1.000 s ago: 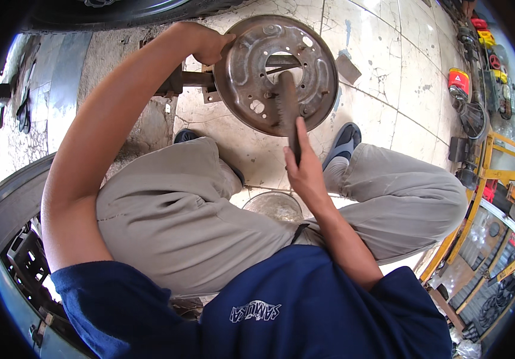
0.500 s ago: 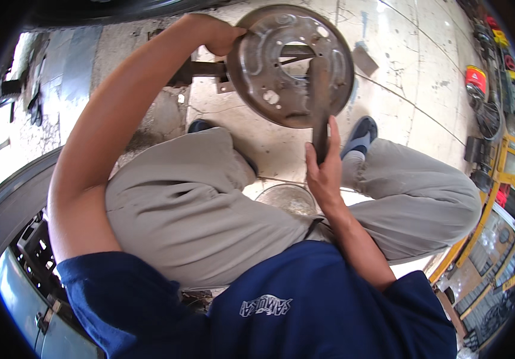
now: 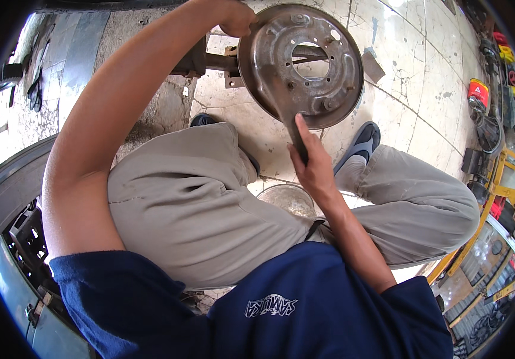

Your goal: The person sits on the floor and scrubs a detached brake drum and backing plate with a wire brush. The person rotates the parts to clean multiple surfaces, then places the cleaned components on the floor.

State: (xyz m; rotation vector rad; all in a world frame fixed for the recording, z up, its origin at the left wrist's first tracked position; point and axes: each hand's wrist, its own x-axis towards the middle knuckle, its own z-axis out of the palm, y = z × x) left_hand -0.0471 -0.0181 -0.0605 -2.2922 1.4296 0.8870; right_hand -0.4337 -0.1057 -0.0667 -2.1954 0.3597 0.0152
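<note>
A round brown metal brake backing plate (image 3: 340,81), with a large centre hole and several small holes, stands in front of me beyond my knees. My left hand (image 3: 237,19) is closed on its upper left rim; the fingers behind the rim are partly hidden. Gripped in my right hand (image 3: 316,166) is a long, dark tool that looks like a wire brush (image 3: 291,124), smeared by motion. Its head slants up and left across the plate's lower left face, seemingly touching it. The index finger lies along the handle.
Behind the plate's left side runs a dark metal bar (image 3: 218,61) with a bracket. Between my legs is a pale round container (image 3: 286,199). A grey flat piece (image 3: 372,67) lies on the tiles. At right are a red can (image 3: 478,94), a yellow frame (image 3: 510,192) and assorted parts.
The brush has swung from the plate's right side to its lower left, now tilting left. My right hand has shifted slightly left and down. My left hand stays on the rim.
</note>
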